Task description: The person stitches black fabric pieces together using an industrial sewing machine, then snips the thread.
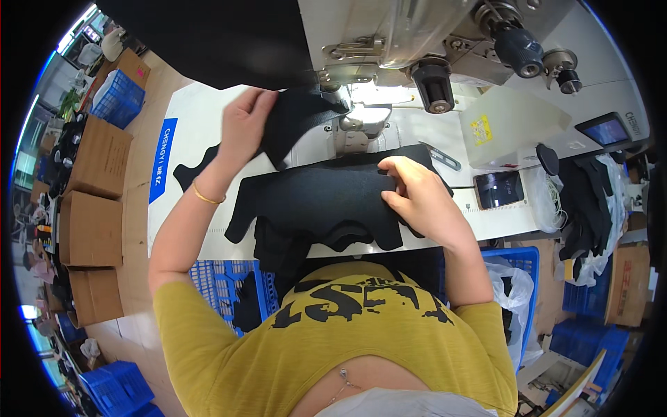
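A black cut fabric piece (295, 121) lies under the sewing machine's needle area (345, 104). My left hand (246, 125) is closed on its left edge, thumb on top. Nearer me, a larger black fabric piece with cut-out edges (313, 194) lies over others on the white table, some hanging past the front edge. My right hand (424, 201) rests on the right part of these pieces, thumb and forefinger apart; its other fingers are partly hidden. Left of my left wrist, another black fabric end (191, 170) shows on the table.
A grey-handled cutter (442, 156) and a phone (499, 190) lie on the table's right side. The machine head (431, 42) overhangs the far side. Blue crates (524, 267) stand below the front edge. Cardboard boxes (97, 160) line the floor at left.
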`<state>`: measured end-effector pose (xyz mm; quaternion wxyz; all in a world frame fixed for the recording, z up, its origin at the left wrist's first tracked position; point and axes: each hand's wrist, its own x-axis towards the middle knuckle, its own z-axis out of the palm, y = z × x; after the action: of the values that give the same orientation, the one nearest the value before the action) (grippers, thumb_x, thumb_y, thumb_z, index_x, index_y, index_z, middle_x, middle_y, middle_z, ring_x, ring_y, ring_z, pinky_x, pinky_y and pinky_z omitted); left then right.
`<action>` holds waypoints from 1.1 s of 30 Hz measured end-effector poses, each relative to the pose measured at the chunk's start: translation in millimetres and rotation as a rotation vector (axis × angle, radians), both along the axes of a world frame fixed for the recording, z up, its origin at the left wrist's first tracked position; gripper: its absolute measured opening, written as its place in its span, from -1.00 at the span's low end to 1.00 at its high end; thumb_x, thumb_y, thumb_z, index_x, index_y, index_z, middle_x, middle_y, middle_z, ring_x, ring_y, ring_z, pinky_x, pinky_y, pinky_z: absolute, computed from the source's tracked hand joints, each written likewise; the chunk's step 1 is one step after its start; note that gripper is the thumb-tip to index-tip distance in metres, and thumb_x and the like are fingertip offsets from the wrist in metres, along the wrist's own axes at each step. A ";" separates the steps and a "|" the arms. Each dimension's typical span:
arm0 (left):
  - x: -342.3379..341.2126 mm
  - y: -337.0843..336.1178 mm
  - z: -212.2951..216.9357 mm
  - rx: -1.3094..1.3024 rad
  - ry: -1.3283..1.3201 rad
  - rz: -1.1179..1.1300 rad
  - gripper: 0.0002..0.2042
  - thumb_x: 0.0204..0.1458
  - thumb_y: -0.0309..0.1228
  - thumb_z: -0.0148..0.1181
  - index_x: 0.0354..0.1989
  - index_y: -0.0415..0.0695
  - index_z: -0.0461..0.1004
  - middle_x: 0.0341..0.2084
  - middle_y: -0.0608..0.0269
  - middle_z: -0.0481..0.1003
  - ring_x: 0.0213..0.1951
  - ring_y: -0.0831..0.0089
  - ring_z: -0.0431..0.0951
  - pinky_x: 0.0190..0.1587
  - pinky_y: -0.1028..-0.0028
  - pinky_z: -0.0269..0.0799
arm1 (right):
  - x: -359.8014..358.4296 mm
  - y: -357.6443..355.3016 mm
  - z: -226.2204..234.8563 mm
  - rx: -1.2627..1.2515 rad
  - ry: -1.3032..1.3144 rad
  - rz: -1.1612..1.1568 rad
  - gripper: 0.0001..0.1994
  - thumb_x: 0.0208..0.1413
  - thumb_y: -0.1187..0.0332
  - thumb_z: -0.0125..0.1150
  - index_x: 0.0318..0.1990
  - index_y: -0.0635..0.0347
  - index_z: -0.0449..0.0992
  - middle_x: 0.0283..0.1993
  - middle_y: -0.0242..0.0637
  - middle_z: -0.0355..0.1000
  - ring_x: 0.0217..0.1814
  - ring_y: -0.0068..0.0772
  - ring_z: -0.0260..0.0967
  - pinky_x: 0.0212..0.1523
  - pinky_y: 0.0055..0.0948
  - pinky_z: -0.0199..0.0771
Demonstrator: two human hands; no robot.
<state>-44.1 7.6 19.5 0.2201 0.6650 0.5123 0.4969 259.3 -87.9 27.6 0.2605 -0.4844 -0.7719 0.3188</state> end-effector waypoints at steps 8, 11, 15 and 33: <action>-20.4 -28.5 52.9 0.302 1.064 0.233 -0.76 0.09 -0.28 0.25 -0.20 -0.20 0.60 -0.36 0.06 0.57 -0.23 0.16 0.51 -0.26 0.35 0.37 | -8.4 3.2 30.4 0.285 0.354 0.186 -0.66 0.03 0.59 0.25 0.00 0.18 0.46 -0.20 -0.32 0.46 -0.30 -0.49 0.41 -0.33 -0.53 0.45; 42.5 -56.9 68.0 0.021 0.351 -0.414 -0.78 0.09 -0.41 0.22 -0.13 -0.23 0.58 -0.21 0.18 0.58 -0.20 0.37 0.52 -0.03 0.47 0.37 | -41.6 3.9 18.0 0.256 0.575 0.008 -0.67 0.03 0.60 0.26 -0.01 0.18 0.46 -0.24 -0.30 0.46 -0.32 -0.54 0.41 -0.36 -0.58 0.44; 52.1 -44.1 57.9 -0.226 0.268 -0.434 -0.81 0.07 -0.41 0.25 -0.22 -0.28 0.58 -0.37 0.26 0.59 -0.29 0.58 0.51 -0.13 0.55 0.40 | -41.7 8.2 12.0 -0.235 0.613 -0.127 -0.86 0.16 0.44 0.22 -0.17 0.28 0.52 -0.51 -0.39 0.44 -0.67 -0.67 0.31 -0.62 -0.63 0.32; 59.0 -10.3 49.4 -0.565 -0.150 -0.220 -0.80 0.04 -0.51 0.24 -0.15 -0.26 0.56 -0.28 0.18 0.58 -0.26 0.45 0.56 -0.10 0.50 0.44 | -39.9 11.8 8.5 -0.430 0.834 -0.079 -0.82 0.22 0.36 0.15 -0.25 0.34 0.54 -0.51 -0.32 0.48 -0.74 -0.65 0.31 -0.77 -0.69 0.21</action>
<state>15.0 -2.7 68.9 0.4859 0.5904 0.5375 0.3555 219.4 -76.1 36.1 0.4540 -0.3870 -0.4991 0.6285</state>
